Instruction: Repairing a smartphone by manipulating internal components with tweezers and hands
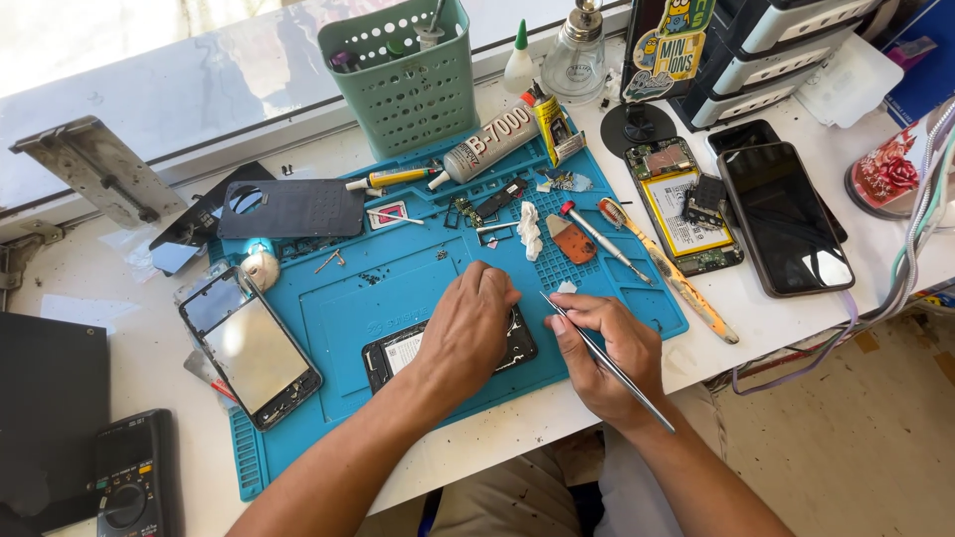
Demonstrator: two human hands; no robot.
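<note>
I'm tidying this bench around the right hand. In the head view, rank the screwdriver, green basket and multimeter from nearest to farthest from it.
From the right hand:
1. Screwdriver, just above it on the blue mat.
2. Green basket, at the back by the window.
3. Multimeter, far left, at the near edge.

Counts on the repair bench

Two hands; one pair of tweezers (609, 363); one blue mat (398, 288); four phones or phone bodies; one green basket (408, 85); one glue tube (492, 144); one multimeter (134, 477).

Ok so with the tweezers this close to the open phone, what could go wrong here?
The tweezers in the right hand could slip and scratch parts inside the opened phone that the left hand covers. Small loose bits scattered on the blue mat might get swept away.
</note>
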